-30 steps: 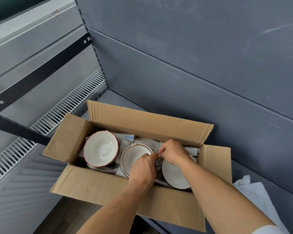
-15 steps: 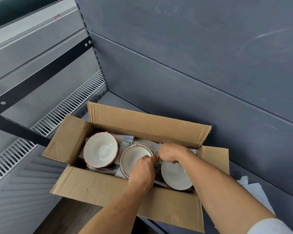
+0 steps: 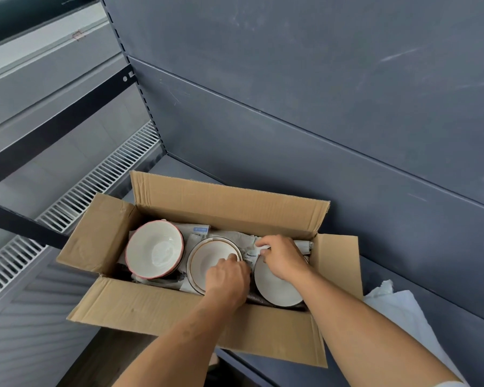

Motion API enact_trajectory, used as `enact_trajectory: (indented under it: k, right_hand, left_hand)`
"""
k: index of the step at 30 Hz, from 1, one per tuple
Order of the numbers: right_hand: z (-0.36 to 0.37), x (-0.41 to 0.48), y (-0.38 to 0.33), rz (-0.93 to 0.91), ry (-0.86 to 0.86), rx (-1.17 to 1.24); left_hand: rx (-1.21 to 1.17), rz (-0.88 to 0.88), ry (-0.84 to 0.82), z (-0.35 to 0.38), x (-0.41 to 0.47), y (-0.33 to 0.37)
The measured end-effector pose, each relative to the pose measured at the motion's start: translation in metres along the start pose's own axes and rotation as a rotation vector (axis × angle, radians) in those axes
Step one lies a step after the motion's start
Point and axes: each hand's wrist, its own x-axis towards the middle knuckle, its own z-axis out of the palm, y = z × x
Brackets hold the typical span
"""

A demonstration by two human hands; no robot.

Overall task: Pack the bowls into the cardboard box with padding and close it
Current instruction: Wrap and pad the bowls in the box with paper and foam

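- right hand (image 3: pixel 282 259) pinches padding (image 3: pixel 248 241), 11 o'clock of right bowl (image 3: pixel 274 289)
- left hand (image 3: pixel 228 277) 7 o'clock of padding, fingers curled, grip unclear
- both hands equally near

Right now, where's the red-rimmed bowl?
Head view: the red-rimmed bowl sits at the left end of the open cardboard box, beside the gold-rimmed bowl.

The box (image 3: pixel 179 311) stands on a shelf (image 3: pixel 475 347), with the back panel (image 3: pixel 319 163) behind it. In the box three bowls lie in a row on paper (image 3: pixel 235 239): left bowl (image 3: pixel 154 252), middle bowl (image 3: pixel 207 261), right bowl (image 3: pixel 277 289). The left hand (image 3: pixel 228 277) is between the middle and right bowls. The right hand (image 3: pixel 282 256) is over the far edge of the right bowl, on the paper. Loose sheets (image 3: pixel 403 311) lie to the right of the box.
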Motion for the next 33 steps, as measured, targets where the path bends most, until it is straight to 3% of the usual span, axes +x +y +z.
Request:
enact_trajectory:
  k: [5, 12, 15, 20, 24, 33]
  right_hand:
    - [-0.005, -0.012, 0.007, -0.042, 0.089, -0.012]
    - [0.0, -0.022, 0.018, -0.103, 0.137, -0.057]
    - [-0.002, -0.028, 0.022, -0.142, 0.123, -0.105]
    - [-0.006, -0.039, 0.027, -0.148, -0.039, -0.284]
    - [-0.01, -0.049, 0.028, -0.17, -0.059, -0.258]
    - [-0.026, -0.09, 0.043, -0.109, 0.174, -0.068]
  left_hand:
    - [-0.007, -0.011, -0.084, -0.003, -0.005, 0.002]
    - [-0.188, -0.004, 0.141, -0.004, -0.018, 0.0]
    - [-0.139, -0.002, 0.071, -0.004, -0.016, 0.002]
    - [-0.113, -0.029, -0.051, -0.003, -0.01, 0.002]
    - [-0.245, -0.026, 0.085, 0.0, -0.021, 0.003]
    - [-0.281, 0.043, 0.224, 0.004, -0.056, 0.02]
